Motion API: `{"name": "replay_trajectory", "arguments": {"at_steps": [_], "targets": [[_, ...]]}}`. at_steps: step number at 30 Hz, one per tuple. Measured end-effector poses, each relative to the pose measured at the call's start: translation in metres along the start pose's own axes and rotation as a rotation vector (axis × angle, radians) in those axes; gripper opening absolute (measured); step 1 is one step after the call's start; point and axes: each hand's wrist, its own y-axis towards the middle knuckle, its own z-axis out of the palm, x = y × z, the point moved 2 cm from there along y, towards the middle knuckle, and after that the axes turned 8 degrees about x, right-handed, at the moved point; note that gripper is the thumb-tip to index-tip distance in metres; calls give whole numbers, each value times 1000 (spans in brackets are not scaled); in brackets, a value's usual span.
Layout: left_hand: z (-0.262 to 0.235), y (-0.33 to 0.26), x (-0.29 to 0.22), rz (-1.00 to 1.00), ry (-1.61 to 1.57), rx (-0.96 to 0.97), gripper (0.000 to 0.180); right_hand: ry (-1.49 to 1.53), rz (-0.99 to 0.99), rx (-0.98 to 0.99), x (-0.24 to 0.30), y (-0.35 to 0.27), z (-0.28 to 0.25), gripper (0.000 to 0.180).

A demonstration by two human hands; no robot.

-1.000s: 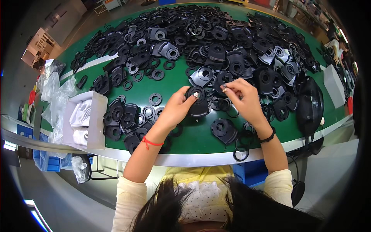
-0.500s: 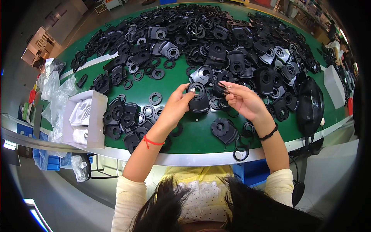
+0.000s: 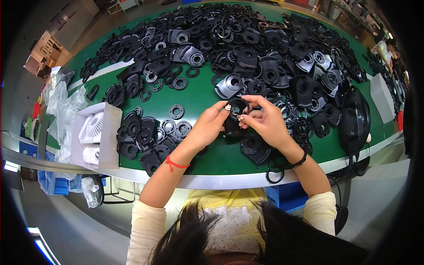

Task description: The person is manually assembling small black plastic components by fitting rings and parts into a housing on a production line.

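My left hand point(image 3: 206, 126) is closed on a black plastic cover point(image 3: 232, 129) with a round opening at its top end, the thumb lying along the rim. On the opening's right side, my right hand point(image 3: 268, 123) pinches a thin black ring point(image 3: 248, 106) against the cover. Fingers hide much of the ring, so how far it sits in the opening cannot be made out. Just below my right hand lies another black cover point(image 3: 255, 149) on the green table point(image 3: 212, 161). Loose black rings point(image 3: 300, 128) are heaped to the right of that hand.
A large pile of black covers and rings point(image 3: 260, 44) spans the far side. At left stands a white box point(image 3: 110, 141) with a white fan part point(image 3: 94, 128), beside clear plastic bags point(image 3: 66, 115). A black bag point(image 3: 354, 117) rests at the right edge.
My right hand has moved left and down to the cover in my left hand, and its fingers now meet the cover's opening. The cover has shifted slightly right.
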Motion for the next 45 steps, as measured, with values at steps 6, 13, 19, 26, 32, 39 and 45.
{"name": "replay_trajectory", "arguments": {"at_steps": [6,13,19,26,32,39,45], "targets": [[-9,5,17,72,192,-76,27,-248,-112,-17,1,1,-3,34],[7,-3,1,208,581,66,27,-464,-150,-128,8,1,-9,18],[6,-1,4,90,520,81,25,-454,-22,-40,1,1,-14,9],[6,-1,1,-103,573,102,28,-524,-92,-124,5,-3,-6,11],[4,1,11,-39,331,135,26,-649,-304,-206,-1,-3,-1,13],[4,3,9,8,325,132,26,-744,-357,-196,3,-5,4,11],[5,3,8,19,278,145,28,-758,-459,-256,3,-4,3,12]]}}
